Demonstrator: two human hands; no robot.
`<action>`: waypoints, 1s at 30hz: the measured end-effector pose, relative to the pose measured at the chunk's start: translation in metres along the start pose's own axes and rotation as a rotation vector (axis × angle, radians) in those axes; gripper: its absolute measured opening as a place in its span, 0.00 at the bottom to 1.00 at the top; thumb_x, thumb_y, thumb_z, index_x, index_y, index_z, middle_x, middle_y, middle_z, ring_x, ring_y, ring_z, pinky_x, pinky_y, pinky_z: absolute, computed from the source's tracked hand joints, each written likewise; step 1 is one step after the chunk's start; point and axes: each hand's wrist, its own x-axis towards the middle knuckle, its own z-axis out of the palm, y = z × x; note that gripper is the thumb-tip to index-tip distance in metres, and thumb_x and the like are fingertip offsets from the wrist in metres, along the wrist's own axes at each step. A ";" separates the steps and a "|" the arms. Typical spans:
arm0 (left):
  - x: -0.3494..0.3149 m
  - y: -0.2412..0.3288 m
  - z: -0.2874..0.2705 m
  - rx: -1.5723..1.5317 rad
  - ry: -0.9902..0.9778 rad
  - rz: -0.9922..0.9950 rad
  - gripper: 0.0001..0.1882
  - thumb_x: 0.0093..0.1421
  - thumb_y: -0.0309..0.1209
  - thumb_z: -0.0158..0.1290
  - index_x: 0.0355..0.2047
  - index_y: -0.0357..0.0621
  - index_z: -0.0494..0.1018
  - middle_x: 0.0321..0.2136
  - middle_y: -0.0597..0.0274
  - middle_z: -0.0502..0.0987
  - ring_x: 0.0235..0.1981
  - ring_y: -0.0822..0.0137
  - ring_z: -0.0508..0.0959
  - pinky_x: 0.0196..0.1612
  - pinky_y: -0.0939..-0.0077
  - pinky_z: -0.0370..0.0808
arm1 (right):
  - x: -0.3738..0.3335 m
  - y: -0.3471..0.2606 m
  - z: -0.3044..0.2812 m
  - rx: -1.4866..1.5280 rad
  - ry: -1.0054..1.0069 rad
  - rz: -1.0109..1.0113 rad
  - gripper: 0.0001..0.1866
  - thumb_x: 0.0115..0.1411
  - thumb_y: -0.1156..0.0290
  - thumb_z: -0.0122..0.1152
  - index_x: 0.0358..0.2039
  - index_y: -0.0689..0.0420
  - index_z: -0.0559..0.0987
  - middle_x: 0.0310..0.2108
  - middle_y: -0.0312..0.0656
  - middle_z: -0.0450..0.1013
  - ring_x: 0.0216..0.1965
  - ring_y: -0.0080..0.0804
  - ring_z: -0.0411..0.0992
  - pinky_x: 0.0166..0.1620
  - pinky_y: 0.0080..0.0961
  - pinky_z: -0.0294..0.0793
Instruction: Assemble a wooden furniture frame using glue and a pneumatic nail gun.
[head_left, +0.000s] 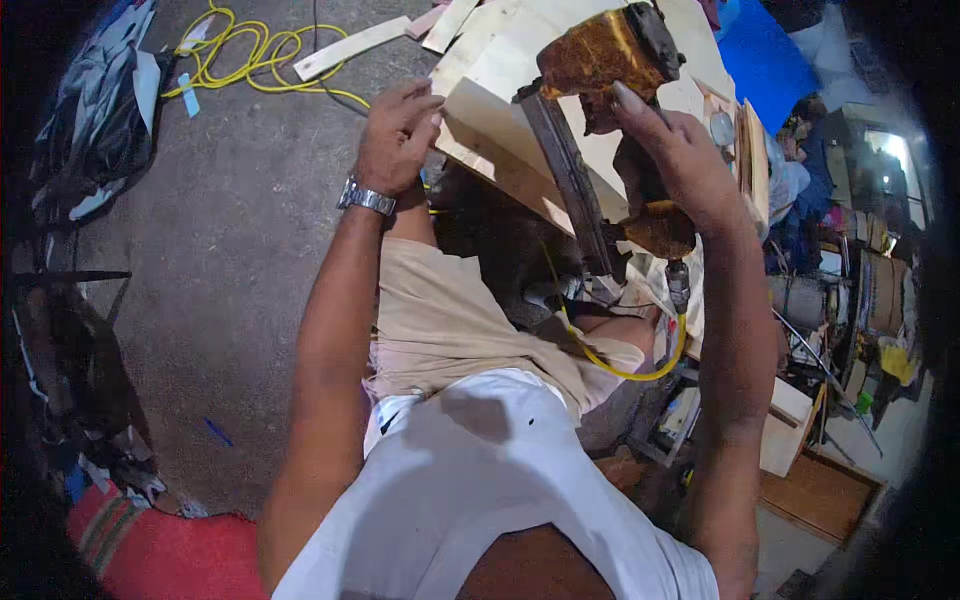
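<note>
My right hand (pixel 685 165) is wrapped round the grip of a worn brown and black pneumatic nail gun (pixel 605 55), the thumb lying along its body. The tool's long dark magazine (pixel 570 185) slants down toward my lap, and a yellow air hose (pixel 640 375) joins it at a metal fitting (pixel 679 283). Beneath the tool lies a pale wooden board (pixel 510 130), part of a wooden piece in front of me. My left hand (pixel 398 138), with a metal watch on its wrist, is closed at the board's left end with bent fingers. The tool hides part of the board.
Coiled yellow hose (pixel 255 50) and loose wood strips (pixel 350 48) lie on the concrete floor (pixel 220 250) ahead left. A blue sheet (pixel 755 65) is at the back right. Tools and clutter fill the right side, with a wooden tray (pixel 820 500) lower down. Red cloth (pixel 175 555) lies near left.
</note>
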 end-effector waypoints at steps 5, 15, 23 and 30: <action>-0.001 0.000 0.002 -0.018 0.001 0.016 0.13 0.56 0.27 0.55 0.41 0.43 0.81 0.48 0.51 0.79 0.52 0.52 0.75 0.59 0.60 0.68 | -0.004 0.002 0.003 0.011 -0.030 0.070 0.33 0.61 0.36 0.55 0.34 0.59 0.82 0.18 0.33 0.70 0.19 0.21 0.68 0.26 0.20 0.67; -0.001 0.000 0.002 -0.087 -0.022 -0.030 0.14 0.56 0.24 0.53 0.42 0.42 0.81 0.45 0.54 0.81 0.52 0.56 0.76 0.58 0.62 0.70 | -0.006 0.009 -0.006 -0.119 0.009 0.048 0.36 0.59 0.33 0.53 0.34 0.59 0.82 0.18 0.33 0.70 0.19 0.20 0.67 0.27 0.21 0.67; -0.002 0.000 0.003 -0.039 -0.014 -0.003 0.14 0.57 0.24 0.53 0.42 0.43 0.81 0.44 0.54 0.81 0.52 0.56 0.76 0.59 0.62 0.69 | -0.017 0.018 -0.011 -0.074 0.020 0.130 0.36 0.59 0.33 0.53 0.34 0.59 0.82 0.19 0.34 0.71 0.20 0.21 0.68 0.27 0.23 0.67; -0.001 -0.003 0.003 -0.064 -0.036 -0.037 0.14 0.57 0.24 0.53 0.43 0.43 0.81 0.46 0.55 0.81 0.54 0.55 0.75 0.61 0.61 0.68 | -0.029 0.027 -0.019 -0.115 0.056 0.136 0.35 0.59 0.33 0.54 0.35 0.58 0.83 0.19 0.33 0.71 0.21 0.20 0.67 0.27 0.21 0.65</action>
